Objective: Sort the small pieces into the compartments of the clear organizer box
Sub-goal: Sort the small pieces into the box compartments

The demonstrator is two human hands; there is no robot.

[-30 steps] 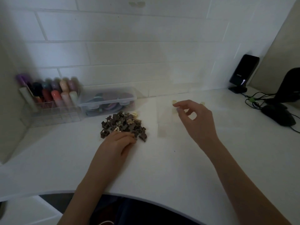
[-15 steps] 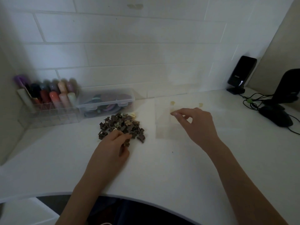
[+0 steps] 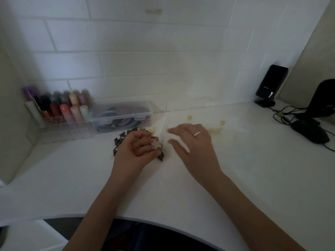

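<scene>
The left hand [image 3: 135,151] lies palm up with its fingers curled inward, its bare forearm running back toward the lower left. The right hand [image 3: 193,144] is held palm down and blurred — fingers fairly straight and spread, pointing left, with a pale ring on one finger; whether its fingertips touch anything cannot be told. The two hands are close together but apart, and the right forearm stretches back to the lower right — both arms bare.

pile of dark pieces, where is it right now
In the head view, the pile of dark pieces sits left of centre on the counter, under the left hand, before the lidded box.
</scene>
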